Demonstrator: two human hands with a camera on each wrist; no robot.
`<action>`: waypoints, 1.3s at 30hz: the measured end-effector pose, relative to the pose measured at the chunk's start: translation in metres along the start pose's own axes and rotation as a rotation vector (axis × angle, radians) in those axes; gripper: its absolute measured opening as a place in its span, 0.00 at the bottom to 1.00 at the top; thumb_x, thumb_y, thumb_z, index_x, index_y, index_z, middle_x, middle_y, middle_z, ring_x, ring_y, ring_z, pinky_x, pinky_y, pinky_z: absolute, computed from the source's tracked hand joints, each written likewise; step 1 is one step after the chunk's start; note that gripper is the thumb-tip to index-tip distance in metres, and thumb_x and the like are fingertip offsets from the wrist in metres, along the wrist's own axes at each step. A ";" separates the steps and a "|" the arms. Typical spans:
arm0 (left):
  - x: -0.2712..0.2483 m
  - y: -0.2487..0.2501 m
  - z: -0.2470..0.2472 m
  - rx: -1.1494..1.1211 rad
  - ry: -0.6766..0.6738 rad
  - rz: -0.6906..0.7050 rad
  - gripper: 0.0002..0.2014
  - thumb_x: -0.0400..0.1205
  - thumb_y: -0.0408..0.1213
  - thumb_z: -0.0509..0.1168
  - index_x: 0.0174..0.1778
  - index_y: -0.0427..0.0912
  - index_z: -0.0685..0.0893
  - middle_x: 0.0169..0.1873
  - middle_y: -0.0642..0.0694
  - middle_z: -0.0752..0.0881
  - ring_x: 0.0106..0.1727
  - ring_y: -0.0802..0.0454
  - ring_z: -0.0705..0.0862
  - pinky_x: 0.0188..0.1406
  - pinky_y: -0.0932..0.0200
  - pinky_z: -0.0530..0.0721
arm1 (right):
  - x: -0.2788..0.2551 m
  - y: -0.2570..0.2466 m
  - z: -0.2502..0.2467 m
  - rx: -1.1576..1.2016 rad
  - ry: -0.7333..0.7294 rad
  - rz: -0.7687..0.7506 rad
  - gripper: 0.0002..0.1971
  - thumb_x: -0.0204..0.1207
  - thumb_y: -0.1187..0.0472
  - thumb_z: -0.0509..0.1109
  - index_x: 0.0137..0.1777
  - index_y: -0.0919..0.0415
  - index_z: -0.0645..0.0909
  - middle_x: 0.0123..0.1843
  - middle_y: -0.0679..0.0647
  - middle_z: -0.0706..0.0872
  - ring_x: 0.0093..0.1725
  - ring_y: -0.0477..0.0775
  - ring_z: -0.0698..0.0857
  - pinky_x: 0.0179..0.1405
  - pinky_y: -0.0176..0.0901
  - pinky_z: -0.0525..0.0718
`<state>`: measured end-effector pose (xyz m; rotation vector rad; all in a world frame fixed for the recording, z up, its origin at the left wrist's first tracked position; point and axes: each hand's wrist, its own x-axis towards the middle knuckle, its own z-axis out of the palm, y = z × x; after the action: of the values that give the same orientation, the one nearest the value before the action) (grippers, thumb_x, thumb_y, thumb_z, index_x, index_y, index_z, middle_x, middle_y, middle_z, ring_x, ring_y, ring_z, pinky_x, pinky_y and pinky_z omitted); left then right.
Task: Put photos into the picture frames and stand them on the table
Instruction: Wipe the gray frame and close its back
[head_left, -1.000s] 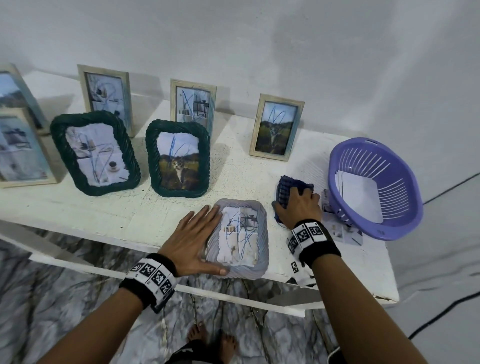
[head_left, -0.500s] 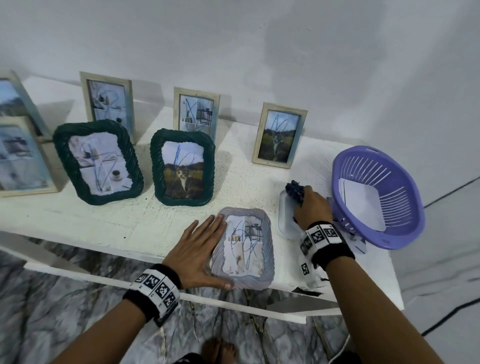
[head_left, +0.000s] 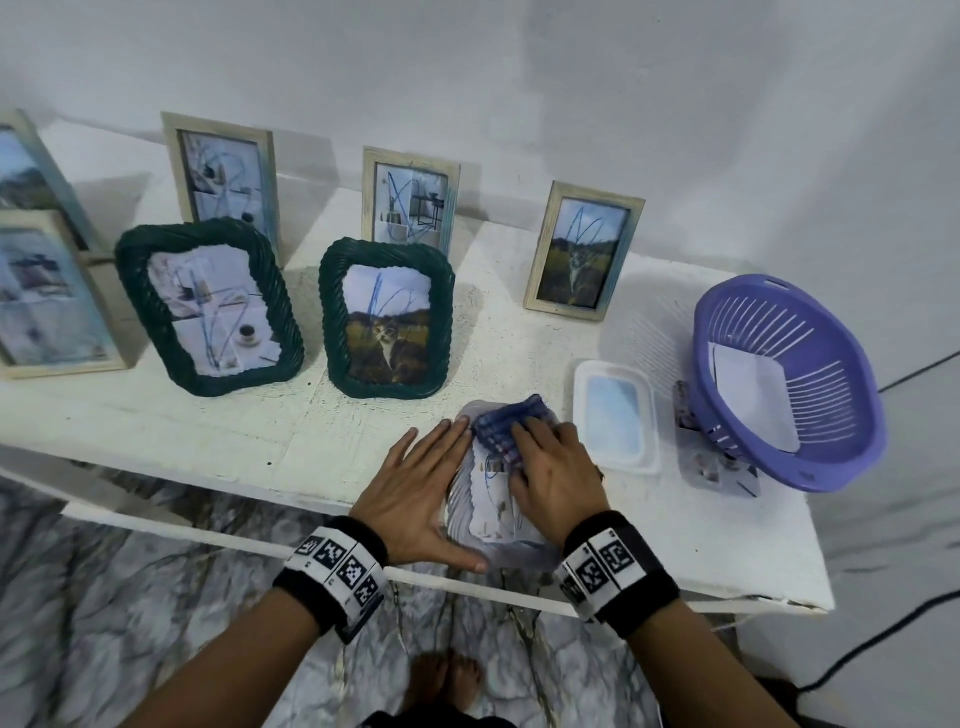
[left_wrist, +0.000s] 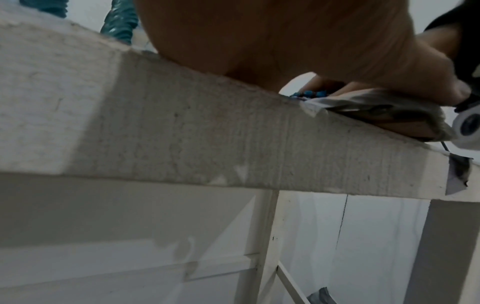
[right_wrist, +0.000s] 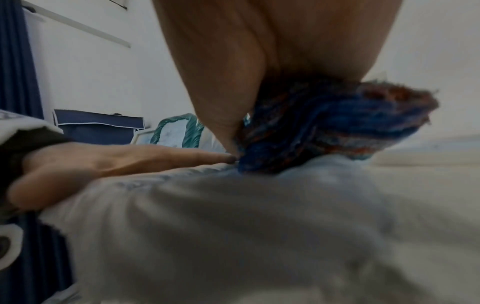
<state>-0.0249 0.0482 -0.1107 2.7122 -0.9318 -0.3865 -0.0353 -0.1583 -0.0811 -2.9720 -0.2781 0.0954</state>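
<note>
I kept my left hand (head_left: 415, 488) flat, fingers spread, steadying the grey frame (head_left: 480, 512) while my right hand (head_left: 553, 467) pressed the blue cloth (head_left: 506, 423) down lightly, wiping without shifting the photo.

Grey wavy-edged frame (head_left: 470, 512) flat at table's (head_left: 218, 426) front edge, scribbled photo (head_left: 493, 512) facing up.

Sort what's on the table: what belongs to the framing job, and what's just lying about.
Job: grey frame lying flat, left hand steadying it, right hand pressing blue cloth on it, standing frames.
Lying about: purple basket, white tray.
</note>
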 end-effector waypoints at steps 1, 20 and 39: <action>0.000 0.000 0.001 0.001 -0.001 -0.003 0.71 0.58 0.87 0.56 0.85 0.45 0.34 0.84 0.51 0.31 0.84 0.56 0.32 0.83 0.47 0.35 | 0.002 -0.002 0.003 -0.012 -0.016 -0.012 0.26 0.71 0.57 0.53 0.63 0.65 0.81 0.60 0.61 0.84 0.51 0.67 0.82 0.52 0.54 0.80; 0.002 0.001 0.000 -0.004 0.021 -0.017 0.72 0.58 0.87 0.56 0.85 0.43 0.34 0.84 0.51 0.32 0.84 0.57 0.32 0.82 0.51 0.32 | -0.034 -0.010 -0.011 -0.078 -0.072 -0.409 0.23 0.70 0.57 0.56 0.57 0.63 0.87 0.58 0.57 0.88 0.52 0.57 0.84 0.53 0.48 0.73; 0.003 -0.003 0.001 0.015 0.015 0.000 0.72 0.56 0.89 0.54 0.85 0.44 0.36 0.85 0.49 0.35 0.86 0.55 0.38 0.85 0.47 0.41 | -0.004 0.002 -0.019 -0.020 0.064 -0.255 0.21 0.62 0.65 0.62 0.54 0.61 0.89 0.57 0.56 0.90 0.40 0.63 0.86 0.45 0.48 0.82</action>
<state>-0.0216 0.0484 -0.1125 2.7246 -0.9348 -0.3603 -0.0377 -0.1639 -0.0622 -2.9228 -0.6483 -0.0322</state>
